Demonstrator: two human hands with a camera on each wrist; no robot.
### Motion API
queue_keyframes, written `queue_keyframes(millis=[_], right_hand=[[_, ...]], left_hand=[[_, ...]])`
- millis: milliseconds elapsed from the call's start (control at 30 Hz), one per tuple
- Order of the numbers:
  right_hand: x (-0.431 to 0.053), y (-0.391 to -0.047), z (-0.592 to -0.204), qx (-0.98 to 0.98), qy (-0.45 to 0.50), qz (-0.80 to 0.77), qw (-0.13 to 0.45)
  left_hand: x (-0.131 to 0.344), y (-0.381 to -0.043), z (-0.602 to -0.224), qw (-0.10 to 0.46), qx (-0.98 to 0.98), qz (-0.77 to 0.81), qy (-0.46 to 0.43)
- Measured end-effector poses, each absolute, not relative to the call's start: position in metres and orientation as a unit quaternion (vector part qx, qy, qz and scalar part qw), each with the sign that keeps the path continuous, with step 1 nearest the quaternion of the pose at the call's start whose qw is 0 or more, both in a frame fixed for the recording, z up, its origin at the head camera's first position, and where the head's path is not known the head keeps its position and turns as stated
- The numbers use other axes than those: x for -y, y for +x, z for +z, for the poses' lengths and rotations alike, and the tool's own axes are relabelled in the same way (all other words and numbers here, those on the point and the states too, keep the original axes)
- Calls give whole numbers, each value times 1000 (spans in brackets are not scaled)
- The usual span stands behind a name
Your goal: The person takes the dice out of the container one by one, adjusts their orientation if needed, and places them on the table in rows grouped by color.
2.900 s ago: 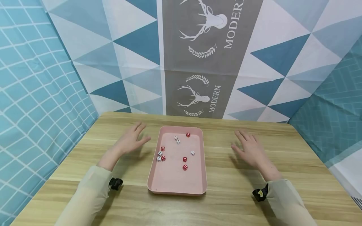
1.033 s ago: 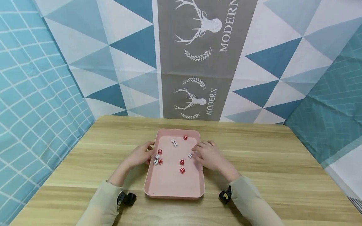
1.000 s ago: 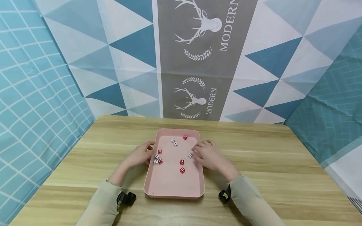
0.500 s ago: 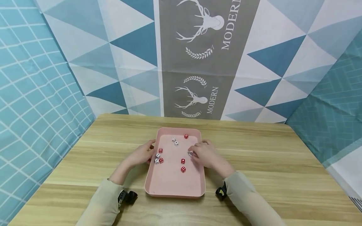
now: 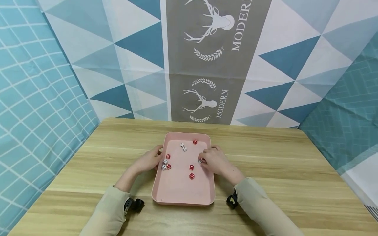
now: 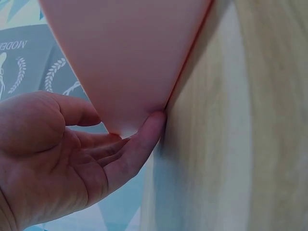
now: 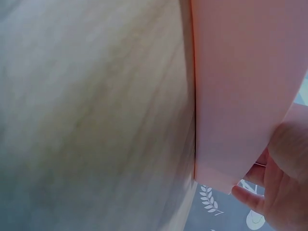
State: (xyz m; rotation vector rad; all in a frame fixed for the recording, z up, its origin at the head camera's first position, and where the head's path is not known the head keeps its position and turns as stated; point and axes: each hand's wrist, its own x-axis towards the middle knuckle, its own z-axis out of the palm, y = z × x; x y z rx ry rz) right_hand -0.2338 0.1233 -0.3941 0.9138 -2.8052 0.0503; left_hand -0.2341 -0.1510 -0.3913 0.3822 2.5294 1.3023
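A shallow pink tray (image 5: 186,193) holds several small red and white dice. My right hand (image 5: 218,160) reaches over its right wall and pinches a white die (image 5: 200,161), partly covered by the fingertips. Just nearer lie two red dice (image 5: 191,167). My left hand (image 5: 147,160) rests at the left wall. In the left wrist view its relaxed fingers (image 6: 137,151) touch the tray's outer side (image 6: 125,57), the thumb at the rim. In the right wrist view the tray wall (image 7: 240,96) hides the right fingertips.
Red and white dice (image 5: 164,162) cluster inside the left wall. Two white dice (image 5: 183,147) and one red die (image 5: 195,142) lie at the far end. The wooden table (image 5: 280,164) extends around the tray. A patterned cloth (image 5: 141,65) hangs behind it.
Both hands have come inward from beside the tray, the left to its left wall, the right over its right wall. The right fingers have closed on the white die, which has shifted slightly.
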Motion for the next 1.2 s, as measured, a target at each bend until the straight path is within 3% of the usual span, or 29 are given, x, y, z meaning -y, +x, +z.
queue_keyframes(millis=[533,967,1200], right_hand=[[-138,-244,-382,915,337,146,167],[-165,-256,-382,918,313,134,205],[-182,-262,-383,938,274,129,169]], left_hand=[[152,-232,-390,155,-862,464,129],[153,-234,-391,149,-871,449,137],[153,-235,-391,150,-868,451,140]])
